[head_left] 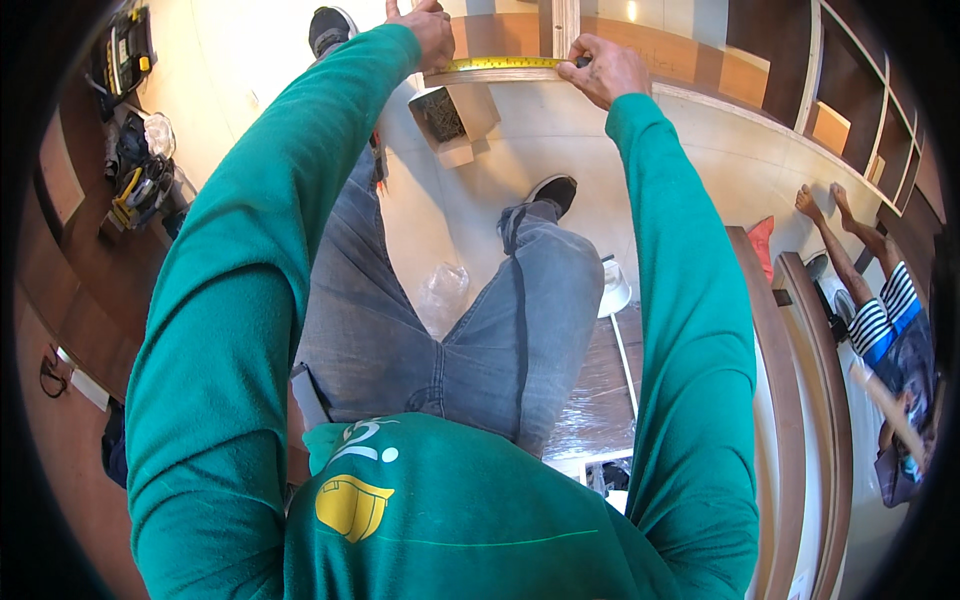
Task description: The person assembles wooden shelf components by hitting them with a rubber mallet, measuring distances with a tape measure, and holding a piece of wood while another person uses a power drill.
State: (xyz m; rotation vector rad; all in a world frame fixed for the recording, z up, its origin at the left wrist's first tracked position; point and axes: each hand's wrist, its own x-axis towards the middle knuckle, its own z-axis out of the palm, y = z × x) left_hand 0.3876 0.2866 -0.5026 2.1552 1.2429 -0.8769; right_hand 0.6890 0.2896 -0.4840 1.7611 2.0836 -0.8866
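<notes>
A yellow tape measure is drawn out along the light edge of a wooden board at the top of the view. My left hand is closed at the left end of the blade, one finger raised; its grip is partly hidden. At the blade's other end, my right hand pinches it between thumb and fingers. Something small and dark shows at those fingertips, too little to name. Just below the board, near my left hand, an open cardboard box holds a pile of small dark pieces.
Wooden shelving frames stand at the upper right. Another person's bare legs stretch out at the right, beyond curved-looking brown panels. Tools and bags lie at the left. A clear plastic bag is on the floor between my legs.
</notes>
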